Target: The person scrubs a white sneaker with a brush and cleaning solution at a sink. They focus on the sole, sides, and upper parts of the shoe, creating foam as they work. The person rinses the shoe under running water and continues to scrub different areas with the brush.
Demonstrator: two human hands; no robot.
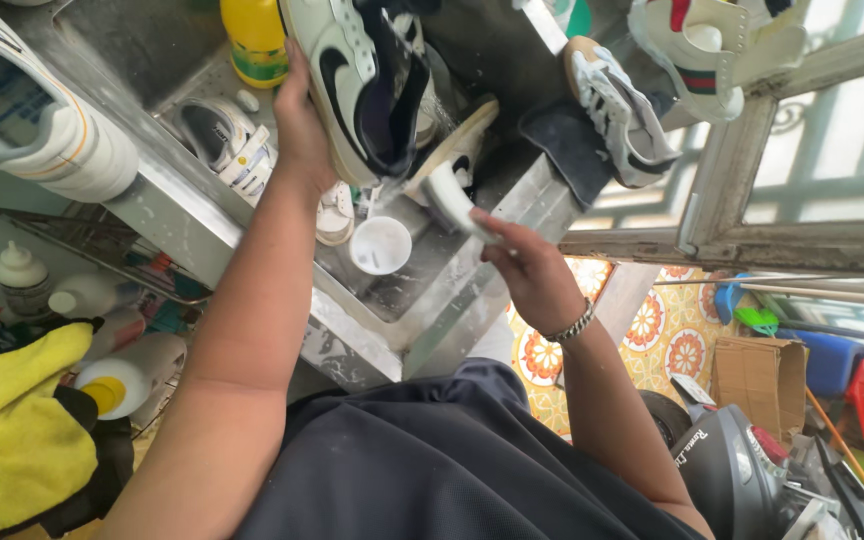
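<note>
My left hand (302,125) grips a white sneaker with a black swoosh-like mark and dark lining (357,75), held tilted over a steel sink (407,320). My right hand (532,275), with a metal bracelet on the wrist, holds a white scrub brush (449,200) just below the sneaker's heel. A small white cup (381,245) stands in the sink under the shoe. Another white sneaker (227,140) lies in the sink to the left.
More sneakers sit on the sink's rim: one at far left (37,120), a striped one (622,110), one at top right (707,45). A yellow bottle (255,40) stands behind. Yellow cloth (17,430), white bottles (127,375), a cardboard box (762,380) and a dark helmet (727,470) lie around.
</note>
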